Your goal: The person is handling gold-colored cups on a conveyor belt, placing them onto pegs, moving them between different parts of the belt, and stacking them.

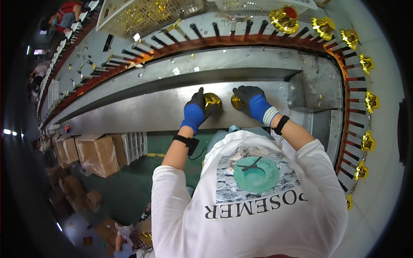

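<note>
My left hand (195,111), in a blue and black glove, is closed around a shiny gold foil cup (212,101) on the grey metal bench (142,112). Just to its right, my right hand (251,101) wears the same kind of glove and grips a second gold foil cup (236,102). The two cups are close together, a small gap between them. Both wrists carry black straps. Fingers hide most of each cup.
A curved conveyor of black and red pegs (350,107) runs behind the bench and down the right, carrying gold cups (285,19). White baskets (142,15) with gold pieces stand at the back. Cardboard boxes (97,152) sit lower left. Other people (64,17) work far left.
</note>
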`<act>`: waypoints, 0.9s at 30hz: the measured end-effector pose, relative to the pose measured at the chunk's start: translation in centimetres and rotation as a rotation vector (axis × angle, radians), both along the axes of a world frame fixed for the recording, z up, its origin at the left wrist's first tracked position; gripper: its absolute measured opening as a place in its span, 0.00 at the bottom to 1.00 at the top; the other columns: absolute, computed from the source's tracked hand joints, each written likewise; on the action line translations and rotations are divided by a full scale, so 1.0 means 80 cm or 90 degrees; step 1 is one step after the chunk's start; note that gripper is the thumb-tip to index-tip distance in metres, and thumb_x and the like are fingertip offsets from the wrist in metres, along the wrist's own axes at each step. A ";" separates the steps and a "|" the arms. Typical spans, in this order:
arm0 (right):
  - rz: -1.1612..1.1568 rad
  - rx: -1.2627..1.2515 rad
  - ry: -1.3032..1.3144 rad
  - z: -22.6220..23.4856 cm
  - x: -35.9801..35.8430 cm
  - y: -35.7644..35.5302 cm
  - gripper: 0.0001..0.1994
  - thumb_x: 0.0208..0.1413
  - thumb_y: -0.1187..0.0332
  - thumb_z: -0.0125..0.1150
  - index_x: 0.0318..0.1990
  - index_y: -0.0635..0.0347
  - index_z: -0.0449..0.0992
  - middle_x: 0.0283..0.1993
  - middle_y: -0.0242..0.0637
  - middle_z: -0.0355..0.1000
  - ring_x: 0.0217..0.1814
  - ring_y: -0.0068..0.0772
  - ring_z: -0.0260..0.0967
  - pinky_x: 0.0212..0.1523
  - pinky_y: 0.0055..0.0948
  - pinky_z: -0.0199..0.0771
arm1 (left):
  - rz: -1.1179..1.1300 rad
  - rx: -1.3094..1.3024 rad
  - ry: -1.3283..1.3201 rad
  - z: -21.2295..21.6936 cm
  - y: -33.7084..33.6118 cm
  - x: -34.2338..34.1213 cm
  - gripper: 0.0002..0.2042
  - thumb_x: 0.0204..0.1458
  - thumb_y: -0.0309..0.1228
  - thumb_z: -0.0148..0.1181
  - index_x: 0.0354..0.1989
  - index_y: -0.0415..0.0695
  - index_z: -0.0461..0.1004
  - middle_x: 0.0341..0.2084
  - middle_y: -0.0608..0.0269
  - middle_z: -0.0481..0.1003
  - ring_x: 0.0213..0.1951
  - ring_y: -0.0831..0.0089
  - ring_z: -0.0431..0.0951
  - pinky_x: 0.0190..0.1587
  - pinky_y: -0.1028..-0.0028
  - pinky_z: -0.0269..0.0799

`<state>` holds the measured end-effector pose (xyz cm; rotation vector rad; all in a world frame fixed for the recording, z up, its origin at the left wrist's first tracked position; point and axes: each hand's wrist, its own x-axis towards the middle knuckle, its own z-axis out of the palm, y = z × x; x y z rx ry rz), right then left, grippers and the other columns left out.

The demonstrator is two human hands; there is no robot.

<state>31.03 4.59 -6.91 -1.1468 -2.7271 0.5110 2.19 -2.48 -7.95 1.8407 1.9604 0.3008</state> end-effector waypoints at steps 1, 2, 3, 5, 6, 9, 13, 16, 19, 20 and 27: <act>-0.018 0.024 0.062 0.003 0.005 0.001 0.35 0.51 0.55 0.75 0.66 0.55 0.75 0.65 0.55 0.73 0.61 0.60 0.75 0.61 0.54 0.75 | -0.022 0.002 0.053 0.021 0.005 -0.001 0.45 0.53 0.59 0.70 0.71 0.36 0.68 0.53 0.38 0.79 0.49 0.42 0.83 0.50 0.55 0.81; -0.008 -0.003 0.090 0.026 0.017 0.011 0.39 0.53 0.49 0.73 0.71 0.54 0.71 0.73 0.53 0.68 0.70 0.58 0.70 0.71 0.50 0.68 | -0.051 0.047 0.126 0.047 0.011 0.001 0.49 0.52 0.63 0.70 0.71 0.34 0.66 0.58 0.33 0.77 0.50 0.41 0.84 0.49 0.55 0.82; 0.011 0.054 0.123 0.069 0.023 0.020 0.38 0.53 0.51 0.73 0.71 0.55 0.71 0.74 0.55 0.66 0.73 0.58 0.66 0.73 0.51 0.65 | -0.122 0.091 0.197 0.038 0.012 -0.017 0.49 0.51 0.60 0.73 0.72 0.35 0.66 0.60 0.31 0.75 0.51 0.39 0.83 0.49 0.54 0.83; -0.064 0.253 0.115 0.096 0.088 0.068 0.35 0.55 0.56 0.71 0.68 0.65 0.72 0.68 0.60 0.70 0.69 0.59 0.68 0.71 0.53 0.66 | -0.137 0.243 0.057 0.129 0.046 0.032 0.44 0.52 0.54 0.75 0.71 0.38 0.67 0.61 0.33 0.75 0.51 0.38 0.83 0.50 0.53 0.83; -0.181 0.327 0.025 0.095 0.127 0.122 0.32 0.57 0.55 0.70 0.63 0.70 0.74 0.60 0.58 0.75 0.62 0.60 0.73 0.65 0.53 0.71 | -0.186 0.285 -0.044 0.169 0.075 0.053 0.42 0.53 0.52 0.75 0.71 0.39 0.68 0.61 0.34 0.75 0.52 0.38 0.83 0.51 0.53 0.82; -0.324 0.676 0.127 0.228 0.130 0.240 0.23 0.57 0.50 0.73 0.55 0.51 0.82 0.51 0.52 0.80 0.53 0.57 0.78 0.54 0.53 0.78 | -0.290 0.480 -0.059 0.244 0.174 0.089 0.39 0.53 0.48 0.76 0.69 0.39 0.69 0.58 0.37 0.78 0.49 0.41 0.84 0.50 0.54 0.83; -0.310 0.203 0.290 0.179 0.203 0.325 0.32 0.60 0.51 0.73 0.66 0.60 0.75 0.58 0.55 0.80 0.55 0.54 0.81 0.58 0.46 0.80 | -0.261 0.316 -0.135 0.287 0.303 0.172 0.24 0.58 0.52 0.68 0.49 0.44 0.79 0.39 0.41 0.83 0.43 0.39 0.83 0.45 0.49 0.79; -0.251 0.276 0.169 0.190 0.138 0.299 0.29 0.59 0.53 0.73 0.63 0.60 0.77 0.51 0.51 0.82 0.50 0.51 0.82 0.51 0.43 0.82 | -0.230 0.352 0.047 0.261 0.334 0.144 0.21 0.57 0.50 0.68 0.44 0.44 0.79 0.38 0.43 0.83 0.40 0.40 0.83 0.43 0.47 0.78; -0.193 0.353 0.217 0.219 0.118 0.209 0.21 0.55 0.55 0.76 0.53 0.53 0.83 0.49 0.47 0.82 0.51 0.53 0.80 0.51 0.48 0.80 | -0.315 0.431 0.157 0.252 0.275 0.111 0.21 0.55 0.49 0.69 0.43 0.44 0.78 0.37 0.46 0.83 0.38 0.42 0.82 0.41 0.46 0.76; -0.121 0.399 0.237 0.236 0.113 0.173 0.19 0.53 0.62 0.77 0.51 0.55 0.83 0.48 0.44 0.82 0.47 0.52 0.80 0.48 0.44 0.81 | -0.289 0.457 0.095 0.269 0.246 0.100 0.21 0.56 0.51 0.69 0.47 0.46 0.79 0.39 0.43 0.83 0.39 0.43 0.84 0.43 0.46 0.77; -0.011 0.097 0.188 0.112 0.056 0.015 0.35 0.52 0.57 0.76 0.68 0.54 0.73 0.53 0.52 0.79 0.49 0.57 0.79 0.50 0.52 0.79 | -0.137 0.157 -0.138 0.144 0.058 -0.019 0.30 0.50 0.49 0.77 0.57 0.45 0.81 0.40 0.46 0.84 0.38 0.48 0.85 0.40 0.56 0.81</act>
